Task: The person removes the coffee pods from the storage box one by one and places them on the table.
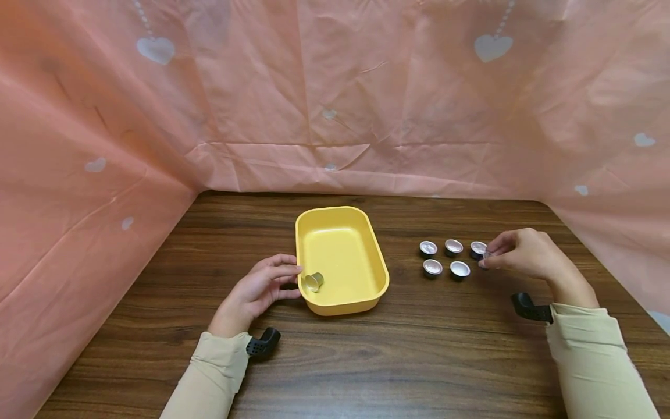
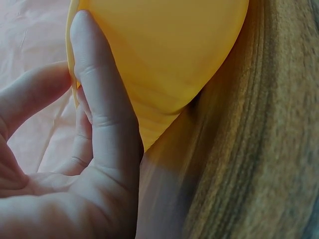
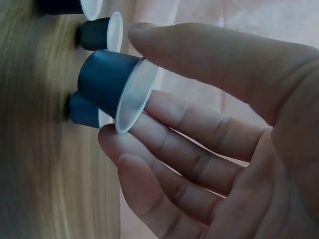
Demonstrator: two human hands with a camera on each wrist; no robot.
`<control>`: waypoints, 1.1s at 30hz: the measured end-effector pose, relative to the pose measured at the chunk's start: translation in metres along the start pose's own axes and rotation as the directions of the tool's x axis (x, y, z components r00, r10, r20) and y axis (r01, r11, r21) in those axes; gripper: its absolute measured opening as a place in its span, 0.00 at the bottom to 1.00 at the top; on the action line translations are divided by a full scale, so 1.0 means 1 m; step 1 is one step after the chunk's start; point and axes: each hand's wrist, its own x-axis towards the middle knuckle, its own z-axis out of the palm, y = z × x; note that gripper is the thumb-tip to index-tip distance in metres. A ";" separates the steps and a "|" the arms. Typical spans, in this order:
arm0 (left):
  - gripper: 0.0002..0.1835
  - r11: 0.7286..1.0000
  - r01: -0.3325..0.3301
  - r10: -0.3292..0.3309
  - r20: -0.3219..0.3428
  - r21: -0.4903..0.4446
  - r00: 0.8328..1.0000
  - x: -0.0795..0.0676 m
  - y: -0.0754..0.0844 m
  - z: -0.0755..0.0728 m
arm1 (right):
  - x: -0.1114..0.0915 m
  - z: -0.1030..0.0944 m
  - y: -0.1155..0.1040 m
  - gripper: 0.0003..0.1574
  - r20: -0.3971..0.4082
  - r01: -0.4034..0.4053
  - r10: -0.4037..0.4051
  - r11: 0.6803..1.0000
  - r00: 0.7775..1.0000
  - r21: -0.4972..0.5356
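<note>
A yellow plastic bin (image 1: 377, 265) stands on the wooden table, and my left hand (image 1: 262, 289) is at its left side. Fairly straight fingers touch the rim and outer wall of the bin (image 2: 164, 55) in the left wrist view. One gold-toned coffee capsule (image 1: 314, 281) lies tipped in the bin's near left corner. At the right, my right hand (image 1: 528, 256) pinches a coffee capsule near its rim. Seen from the right wrist, this capsule (image 3: 107, 79) is dark blue with a pale lid, tilted among the thumb and fingers.
Several more capsules (image 1: 459, 270) stand lid up in two rows between the bin and my right hand. Dark wood tabletop (image 1: 335, 361) spreads in front of the bin. A pink curtain with hearts (image 1: 335, 105) surrounds the table at the back and sides.
</note>
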 end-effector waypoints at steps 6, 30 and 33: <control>0.05 1.000 0.002 -0.002 -0.010 0.000 1.000 0.000 0.000 0.000 | 0.005 0.010 0.003 0.19 0.020 0.025 -0.025 0.999 0.999 -0.022; 0.06 1.000 -0.001 0.001 -0.012 0.001 1.000 -0.001 0.000 0.000 | 0.008 0.016 0.002 0.22 0.032 0.043 -0.041 0.998 0.999 -0.043; 0.05 1.000 -0.003 0.003 -0.005 0.006 1.000 -0.002 0.001 0.000 | 0.006 0.013 0.002 0.21 0.027 0.038 -0.036 0.998 0.999 -0.050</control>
